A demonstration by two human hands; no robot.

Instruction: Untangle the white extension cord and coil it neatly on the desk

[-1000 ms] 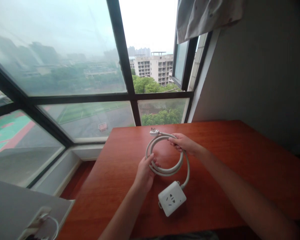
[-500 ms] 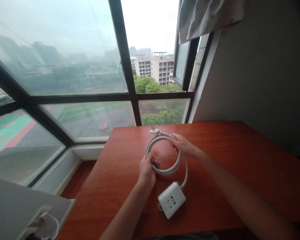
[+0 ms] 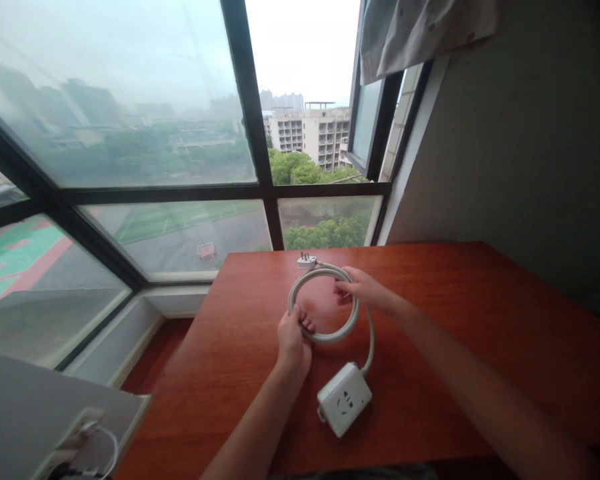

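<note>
A pale grey power cord (image 3: 334,338) is wound into a round coil above the tabletop. My left hand (image 3: 295,335) is closed around the coil's lower left side. At the upper right of the coil, my right hand (image 3: 363,289) grips the cord, its fingers curled inward. Beyond the coil lies the white three-pin plug (image 3: 307,261), prongs pointing up. One length of cord runs down the right side to a white extension socket box (image 3: 345,400), which rests on the table nearer to me with its outlet face up.
The reddish-brown wooden table (image 3: 445,333) reaches back to dark-framed windows (image 3: 195,197), one pane open under a hanging cloth (image 3: 425,40). A wall outlet with a white charger and cable (image 3: 100,433) is at the lower left. A grey wall (image 3: 520,147) stands right.
The coil has shifted slightly left and its loops now lie closer together, looking like one tighter ring. Both hands keep their holds. The socket box has barely moved.
</note>
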